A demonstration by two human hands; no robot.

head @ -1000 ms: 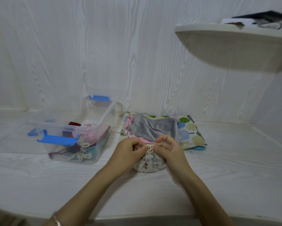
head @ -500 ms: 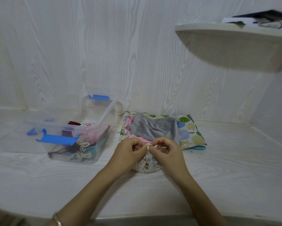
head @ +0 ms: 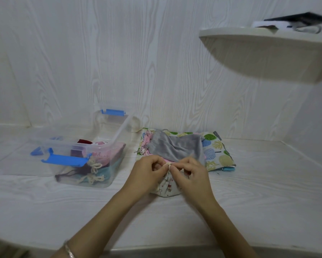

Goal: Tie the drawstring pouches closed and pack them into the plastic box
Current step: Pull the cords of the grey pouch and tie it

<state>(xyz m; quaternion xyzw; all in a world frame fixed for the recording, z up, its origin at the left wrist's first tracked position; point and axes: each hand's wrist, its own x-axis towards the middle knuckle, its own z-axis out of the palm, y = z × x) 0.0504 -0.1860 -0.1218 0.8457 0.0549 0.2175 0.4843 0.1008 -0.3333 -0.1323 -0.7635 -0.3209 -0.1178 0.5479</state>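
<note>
**Knot in the making: printed pouch gets its cord tied**

On a pale wood-grain surface (head: 249,205), a small printed pouch (head: 167,189) sits just in front of a stack of flat pouches (head: 175,148) and to the right of the plastic box (head: 117,134). The left hand (head: 147,173) and right hand (head: 192,174) meet over its gathered neck. Curled fingers (head: 177,167) on both sides pinch the cream drawstring (head: 168,164).

The step appears to be the tie itself. It should go best with the pouch kept resting on the surface and the neck bunched tight. The two cord ends want an even pull outwards, so the knot seats against the fabric rather than above it. A loose knot would likely slip open during packing.

By count:
- One box, open, with two blue latches (head: 63,159).
- At least three tied pouches inside it, in dark red, pink and teal. The exact number cannot be told through the wall.
- At least four layers in the stack, with grey on top.
- One pouch in hand.
- Two hands at work.
</note>
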